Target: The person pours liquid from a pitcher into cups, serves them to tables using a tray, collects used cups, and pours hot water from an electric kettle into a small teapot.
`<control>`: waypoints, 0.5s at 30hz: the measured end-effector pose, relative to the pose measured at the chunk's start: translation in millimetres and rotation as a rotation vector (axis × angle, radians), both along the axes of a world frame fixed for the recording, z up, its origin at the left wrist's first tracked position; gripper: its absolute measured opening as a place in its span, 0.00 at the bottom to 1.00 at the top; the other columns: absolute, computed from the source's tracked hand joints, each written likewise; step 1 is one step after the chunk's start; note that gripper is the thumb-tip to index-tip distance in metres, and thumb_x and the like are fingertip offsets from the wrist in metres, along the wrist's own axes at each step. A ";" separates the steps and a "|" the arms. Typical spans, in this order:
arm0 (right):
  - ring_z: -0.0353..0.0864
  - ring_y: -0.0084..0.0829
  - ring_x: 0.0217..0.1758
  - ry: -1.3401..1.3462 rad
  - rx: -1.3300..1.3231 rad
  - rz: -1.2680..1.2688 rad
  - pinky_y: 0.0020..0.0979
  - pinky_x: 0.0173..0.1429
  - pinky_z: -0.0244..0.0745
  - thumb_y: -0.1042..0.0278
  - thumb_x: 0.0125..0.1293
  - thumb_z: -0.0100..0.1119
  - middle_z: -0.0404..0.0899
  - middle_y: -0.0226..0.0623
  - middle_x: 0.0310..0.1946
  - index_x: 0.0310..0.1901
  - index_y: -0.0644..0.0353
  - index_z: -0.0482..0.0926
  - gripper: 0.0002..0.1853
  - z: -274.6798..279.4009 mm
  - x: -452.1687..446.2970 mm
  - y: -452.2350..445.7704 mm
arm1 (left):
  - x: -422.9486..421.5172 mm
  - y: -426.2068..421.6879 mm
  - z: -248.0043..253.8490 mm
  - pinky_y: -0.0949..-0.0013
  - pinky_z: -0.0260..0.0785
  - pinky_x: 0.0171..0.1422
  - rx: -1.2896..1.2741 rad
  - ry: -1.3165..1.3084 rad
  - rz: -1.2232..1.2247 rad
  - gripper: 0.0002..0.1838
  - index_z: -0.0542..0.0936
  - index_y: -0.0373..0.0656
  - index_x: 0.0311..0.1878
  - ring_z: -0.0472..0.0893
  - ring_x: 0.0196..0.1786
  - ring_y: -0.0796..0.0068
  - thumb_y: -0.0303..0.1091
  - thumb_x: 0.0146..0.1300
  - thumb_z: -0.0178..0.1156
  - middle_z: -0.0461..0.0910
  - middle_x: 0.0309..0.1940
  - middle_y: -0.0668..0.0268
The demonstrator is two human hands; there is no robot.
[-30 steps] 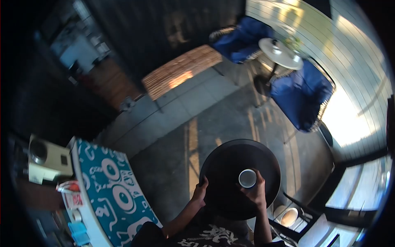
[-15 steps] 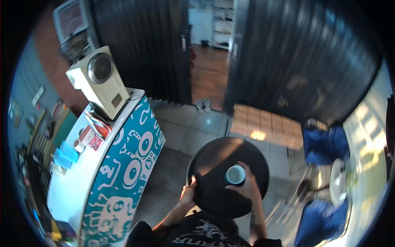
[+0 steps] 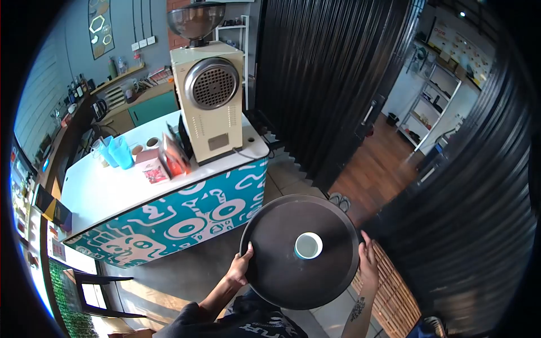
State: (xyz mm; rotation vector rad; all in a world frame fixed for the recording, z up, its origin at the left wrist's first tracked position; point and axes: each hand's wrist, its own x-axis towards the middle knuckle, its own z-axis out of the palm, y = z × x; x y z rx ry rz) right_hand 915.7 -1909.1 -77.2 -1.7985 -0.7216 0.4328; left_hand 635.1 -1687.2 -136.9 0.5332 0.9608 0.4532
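Note:
A round dark tray is held level in front of the body. My left hand grips its left rim, thumb on top and fingers hidden underneath. At the right rim is my right hand, its fingers raised and apart beside the edge, with nothing in them. A small cup, pale inside with a teal outer wall, stands upright near the tray's middle, touched by neither hand.
Ahead left is a white-topped counter bearing a cream grinder, blue cups and a small box. A slatted bench lies at the right, a dark chair lower left. Slippers lie near the doorway.
The view has swung left, bringing the counter in front. My right hand has let go of the cup and moved to the tray's right rim. My left hand keeps its hold.

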 end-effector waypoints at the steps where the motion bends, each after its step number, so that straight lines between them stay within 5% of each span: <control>1: 0.70 0.32 0.59 0.012 0.010 0.025 0.33 0.64 0.64 0.62 0.72 0.56 0.71 0.42 0.58 0.69 0.59 0.63 0.27 -10.2 20.3 16.4 | 18.8 11.3 -7.4 0.57 0.79 0.38 0.004 -0.005 0.009 0.23 0.75 0.38 0.56 0.82 0.37 0.68 0.49 0.70 0.57 0.81 0.38 0.61; 2: 0.71 0.30 0.57 0.018 0.025 0.049 0.31 0.63 0.65 0.61 0.72 0.56 0.72 0.40 0.56 0.68 0.60 0.66 0.26 -20.1 45.5 33.0 | 39.2 24.0 -15.6 0.58 0.79 0.35 0.033 -0.006 0.011 0.25 0.75 0.37 0.55 0.82 0.37 0.68 0.51 0.70 0.57 0.81 0.38 0.61; 4: 0.75 0.28 0.48 -0.418 -0.065 -0.138 0.30 0.56 0.69 0.66 0.69 0.59 0.78 0.37 0.46 0.62 0.65 0.71 0.22 -58.5 91.9 63.3 | 86.4 51.3 -22.1 0.59 0.79 0.33 0.061 -0.011 0.011 0.26 0.75 0.37 0.55 0.82 0.37 0.68 0.52 0.69 0.58 0.81 0.38 0.61; 6: 0.77 0.31 0.48 -0.293 0.007 -0.146 0.32 0.58 0.69 0.69 0.69 0.58 0.80 0.39 0.45 0.59 0.67 0.74 0.19 -57.4 131.0 85.8 | 125.5 76.3 -20.5 0.61 0.78 0.31 0.141 0.227 -0.096 0.28 0.76 0.36 0.54 0.82 0.36 0.68 0.55 0.67 0.59 0.80 0.38 0.61; 10: 0.76 0.29 0.53 -0.207 0.065 -0.161 0.31 0.62 0.67 0.73 0.69 0.55 0.80 0.40 0.50 0.62 0.66 0.73 0.20 -57.5 207.3 127.1 | 204.8 126.2 -45.8 0.64 0.75 0.51 0.304 0.215 -0.096 0.30 0.73 0.36 0.59 0.80 0.44 0.70 0.54 0.67 0.60 0.81 0.40 0.62; 11: 0.75 0.29 0.54 -0.192 0.046 -0.195 0.30 0.62 0.66 0.74 0.69 0.54 0.79 0.40 0.51 0.62 0.65 0.73 0.20 -59.2 226.0 138.5 | 225.0 138.5 -19.1 0.66 0.68 0.62 0.299 0.090 -0.084 0.27 0.69 0.38 0.65 0.77 0.55 0.70 0.45 0.70 0.58 0.79 0.50 0.60; 15: 0.74 0.36 0.61 -0.098 0.057 -0.181 0.33 0.65 0.65 0.69 0.72 0.52 0.76 0.46 0.58 0.63 0.68 0.71 0.21 -44.4 295.9 199.4 | 307.9 188.7 41.4 0.68 0.60 0.69 0.433 0.161 0.072 0.25 0.65 0.41 0.70 0.70 0.65 0.70 0.33 0.72 0.55 0.72 0.62 0.61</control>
